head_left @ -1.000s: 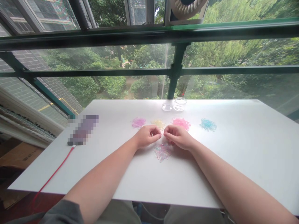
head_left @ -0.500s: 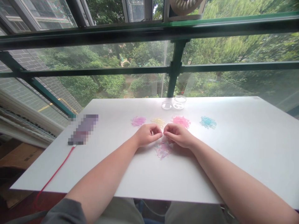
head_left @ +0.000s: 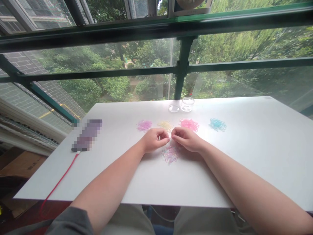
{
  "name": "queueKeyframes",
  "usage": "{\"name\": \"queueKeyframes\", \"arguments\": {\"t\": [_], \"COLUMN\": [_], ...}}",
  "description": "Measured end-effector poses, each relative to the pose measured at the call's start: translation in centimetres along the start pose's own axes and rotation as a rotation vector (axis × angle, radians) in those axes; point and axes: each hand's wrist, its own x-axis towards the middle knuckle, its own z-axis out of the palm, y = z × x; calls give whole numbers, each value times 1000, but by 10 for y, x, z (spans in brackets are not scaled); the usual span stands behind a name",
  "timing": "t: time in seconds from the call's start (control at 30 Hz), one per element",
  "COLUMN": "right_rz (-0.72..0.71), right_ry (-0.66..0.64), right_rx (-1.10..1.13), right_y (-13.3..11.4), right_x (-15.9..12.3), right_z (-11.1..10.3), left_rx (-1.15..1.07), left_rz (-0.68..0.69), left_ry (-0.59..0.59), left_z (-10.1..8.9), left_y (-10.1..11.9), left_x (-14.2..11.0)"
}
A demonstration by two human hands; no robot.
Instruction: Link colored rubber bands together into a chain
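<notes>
My left hand [head_left: 153, 139] and my right hand [head_left: 186, 139] rest on the white table [head_left: 244, 153], curled, with fingertips almost touching over a mixed pile of tiny coloured rubber bands [head_left: 170, 154]. Both pinch something very small between them, seemingly one band, which is barely visible. Behind the hands lie sorted piles: purple [head_left: 144, 125], yellow [head_left: 165, 125], pink [head_left: 189, 124] and blue [head_left: 217, 124].
Two small clear round dishes [head_left: 187, 104] stand at the table's far edge by the window. A blurred dark object [head_left: 87, 135] with a red cable [head_left: 57, 184] lies at the left. Cardboard boxes sit on the floor, lower left.
The hands have stayed pinched together over the mixed pile, with only slight finger motion. The camera has tilted a little, so the table sits higher in view.
</notes>
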Motion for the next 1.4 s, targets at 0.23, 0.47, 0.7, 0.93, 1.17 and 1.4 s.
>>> {"name": "queueKeyframes", "arguments": {"t": [0.23,0.47,0.7,0.93,1.17,1.4], "right_rz": [-86,-51,-32,-27,-31,-57], "right_ry": [56,80,-9,-121,-31,-78], "right_rx": [-130,-43,27,91,57,84], "right_y": [1,3,2,0,5,6], "right_x": [3,3,1,0,3,3], "right_z": [-2,-4,-3,-8,-7,-8], "left_rx": [-35,-197,49,150,80,147], "left_rz": [15,1,-33,-36,21,204], "left_ry": [-13,-10,89,171,69,-12], "left_z": [-1,-7,-4,-8,-4,2], "left_y": [1,-4,-1,-4,2,17], "left_x": [1,1,1,3,0,-8]}}
